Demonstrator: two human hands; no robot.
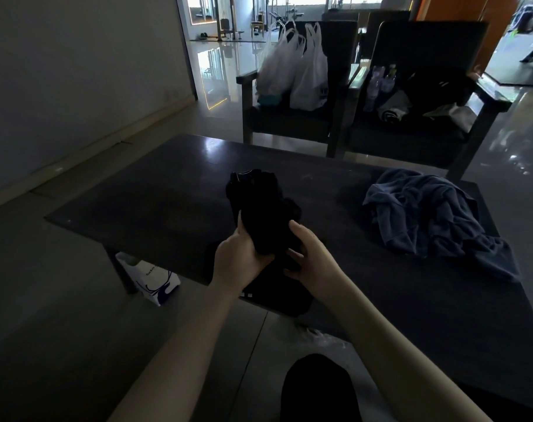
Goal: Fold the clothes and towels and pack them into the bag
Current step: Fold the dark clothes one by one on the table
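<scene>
While clutched, black garment (265,208) between left grip (238,257), right grip (314,257)

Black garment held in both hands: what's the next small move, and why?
Probably lower the black garment onto the bare stretch of table ahead and spread it flat. It is bunched, gripped by the left hand and right hand above the table's near edge, so it cannot be folded yet. The blue towel lies crumpled to the right, untouched.
</scene>
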